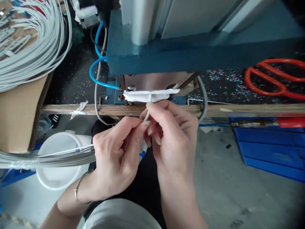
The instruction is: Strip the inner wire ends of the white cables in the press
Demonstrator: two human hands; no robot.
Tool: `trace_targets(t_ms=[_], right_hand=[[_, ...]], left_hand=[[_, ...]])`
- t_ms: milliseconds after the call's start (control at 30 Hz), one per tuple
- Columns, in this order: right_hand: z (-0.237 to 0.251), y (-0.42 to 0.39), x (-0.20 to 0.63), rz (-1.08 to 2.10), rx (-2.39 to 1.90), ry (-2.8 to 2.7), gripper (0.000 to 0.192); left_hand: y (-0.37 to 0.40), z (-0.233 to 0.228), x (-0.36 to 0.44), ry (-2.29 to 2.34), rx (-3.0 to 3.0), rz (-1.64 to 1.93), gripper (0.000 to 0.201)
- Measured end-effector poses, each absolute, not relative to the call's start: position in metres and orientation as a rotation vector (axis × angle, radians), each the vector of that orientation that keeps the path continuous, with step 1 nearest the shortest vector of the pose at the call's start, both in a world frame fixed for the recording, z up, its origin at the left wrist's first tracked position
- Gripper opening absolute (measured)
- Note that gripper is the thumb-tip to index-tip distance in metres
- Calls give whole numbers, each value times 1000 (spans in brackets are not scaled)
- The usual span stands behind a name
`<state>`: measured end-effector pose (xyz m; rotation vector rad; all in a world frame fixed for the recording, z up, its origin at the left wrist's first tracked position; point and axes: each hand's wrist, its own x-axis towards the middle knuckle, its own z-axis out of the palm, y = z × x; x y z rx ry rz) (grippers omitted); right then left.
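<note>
- left hand (116, 156) is closed, thumb and forefinger pinched on a thin grey wire (145, 116), just under the edge of the wooden bench (71, 109)
- right hand (171, 133) is closed on the same wire right beside it, fingertips together, so both hands steady the short end between them
- the wire runs up from the fingers to a white paper tab (150, 95) sitting at the mouth of the blue machine (166, 54), held close so the end lines up there
- a bundle of grey wires (47, 157) lies across below the left hand, near a white bucket (59, 159), within easy reach
- more coiled grey cable (30, 41) rests on a cardboard box (19, 111) at the left
- orange scissors (274, 78) lie on the bench at the right, well apart from the hands
- a blue hose (97, 63) loops into the machine
</note>
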<state>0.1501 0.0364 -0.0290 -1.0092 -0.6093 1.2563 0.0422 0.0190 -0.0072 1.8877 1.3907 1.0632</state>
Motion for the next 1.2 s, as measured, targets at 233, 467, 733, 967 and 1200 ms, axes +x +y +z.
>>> trace_targets(t_ms=[233,467,733,967,1200], right_hand=[[-28,36,152,1238,-1110,-647,27],[-28,36,152,1244,-1138,-666,27],[-28,37,152,1277,-1060,-612,29],[-28,37,152,1251,-1094,-637,29],[-29,37,152,1256,-1101,-652,27]], left_hand=[[20,-6,42,1385,1906,1048,17],[19,-5,41,1394,1925,1007,18],[20,-5,42,1396,1927,1009,18],[19,-7,42,1411,1944,1013,17],[19,-6,42,1423,1923,1020,18]])
